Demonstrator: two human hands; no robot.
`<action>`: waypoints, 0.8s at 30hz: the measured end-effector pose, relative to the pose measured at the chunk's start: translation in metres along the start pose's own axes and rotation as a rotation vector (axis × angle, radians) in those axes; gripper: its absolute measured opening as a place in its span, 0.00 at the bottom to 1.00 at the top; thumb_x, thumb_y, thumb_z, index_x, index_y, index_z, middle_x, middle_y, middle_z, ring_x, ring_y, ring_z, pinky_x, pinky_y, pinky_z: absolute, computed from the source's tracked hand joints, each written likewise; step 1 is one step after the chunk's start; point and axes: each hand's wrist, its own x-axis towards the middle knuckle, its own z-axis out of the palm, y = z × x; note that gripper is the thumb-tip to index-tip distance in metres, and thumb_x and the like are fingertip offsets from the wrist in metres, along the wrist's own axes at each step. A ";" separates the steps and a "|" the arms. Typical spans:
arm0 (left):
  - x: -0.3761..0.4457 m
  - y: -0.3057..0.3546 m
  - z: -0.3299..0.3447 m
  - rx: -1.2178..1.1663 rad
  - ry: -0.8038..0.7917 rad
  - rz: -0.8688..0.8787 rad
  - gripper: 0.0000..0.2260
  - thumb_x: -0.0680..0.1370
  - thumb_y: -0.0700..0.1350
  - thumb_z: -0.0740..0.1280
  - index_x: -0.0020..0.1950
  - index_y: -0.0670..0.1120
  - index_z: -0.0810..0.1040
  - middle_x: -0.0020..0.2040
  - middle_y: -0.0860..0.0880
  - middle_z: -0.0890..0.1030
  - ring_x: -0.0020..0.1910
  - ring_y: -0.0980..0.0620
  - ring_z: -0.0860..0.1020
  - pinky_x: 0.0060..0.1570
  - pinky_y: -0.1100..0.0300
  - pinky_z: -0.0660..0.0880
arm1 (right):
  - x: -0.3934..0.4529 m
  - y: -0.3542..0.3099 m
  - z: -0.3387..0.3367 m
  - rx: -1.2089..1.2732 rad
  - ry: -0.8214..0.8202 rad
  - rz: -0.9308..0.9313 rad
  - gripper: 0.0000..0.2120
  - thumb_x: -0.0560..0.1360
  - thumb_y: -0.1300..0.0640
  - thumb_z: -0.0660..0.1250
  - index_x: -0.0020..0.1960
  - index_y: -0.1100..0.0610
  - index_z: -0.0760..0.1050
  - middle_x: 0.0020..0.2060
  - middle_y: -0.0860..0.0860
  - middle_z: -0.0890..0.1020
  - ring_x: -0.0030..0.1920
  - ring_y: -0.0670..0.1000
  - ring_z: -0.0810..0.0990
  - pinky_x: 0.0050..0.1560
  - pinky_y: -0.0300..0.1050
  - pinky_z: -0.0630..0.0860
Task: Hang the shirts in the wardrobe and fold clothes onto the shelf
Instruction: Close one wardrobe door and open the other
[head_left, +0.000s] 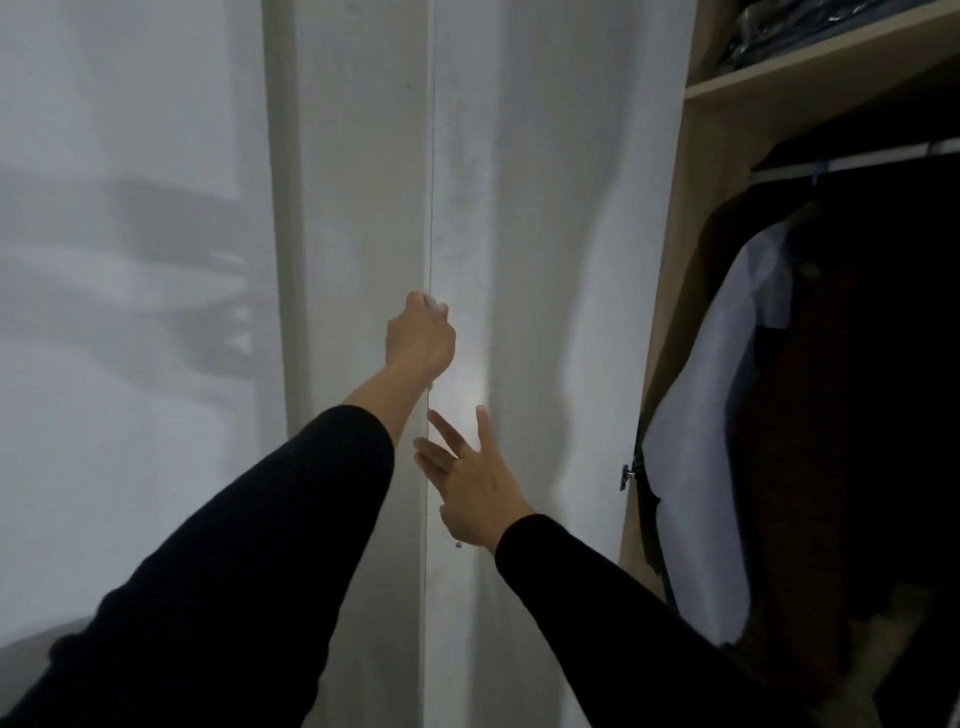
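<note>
Shirts (696, 447) hung inside the open wardrobe (670, 291), right of the white door edge (430, 208) I was working at; a pale one showed at the front of the rail (883, 158), with darker garments packed behind it deep into the shadow. My left hand (420, 335) was curled tightly around that door edge, fingers wrapped over it and the thumb tip showing on the far side. My right hand (475, 480) lay below it, fingers spread and straight, gripping nothing, fingertips at the same edge and the palm over the white door panel (545, 260) to its right. Left of the edge stood another white panel (358, 182), then a plain wall (130, 260) with soft shadows. Above the rail, a wooden shelf (810, 70) carried dark folded clothes (789, 31). A small metal hinge (627, 475) sat on the wardrobe's side wall, just beside the pale shirt. Both my sleeves (249, 545) were black.
</note>
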 end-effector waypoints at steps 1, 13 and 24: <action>-0.004 0.001 0.001 -0.001 0.029 0.020 0.14 0.83 0.47 0.52 0.62 0.41 0.69 0.51 0.45 0.75 0.44 0.50 0.71 0.40 0.60 0.66 | -0.006 0.000 -0.001 -0.010 0.018 0.002 0.29 0.79 0.50 0.53 0.78 0.54 0.49 0.78 0.49 0.49 0.76 0.58 0.33 0.67 0.72 0.31; -0.101 0.054 0.033 -0.185 0.253 0.261 0.14 0.80 0.54 0.60 0.52 0.46 0.79 0.45 0.52 0.82 0.42 0.56 0.78 0.37 0.73 0.66 | -0.124 0.040 -0.011 0.062 0.310 -0.024 0.10 0.75 0.50 0.62 0.49 0.50 0.81 0.56 0.45 0.80 0.74 0.53 0.61 0.68 0.73 0.44; -0.184 0.137 0.121 -0.307 0.226 0.411 0.16 0.78 0.58 0.61 0.55 0.47 0.77 0.48 0.50 0.81 0.44 0.56 0.79 0.41 0.73 0.69 | -0.250 0.104 0.003 -0.036 0.313 0.133 0.07 0.67 0.49 0.71 0.41 0.51 0.82 0.47 0.46 0.82 0.70 0.54 0.64 0.66 0.74 0.51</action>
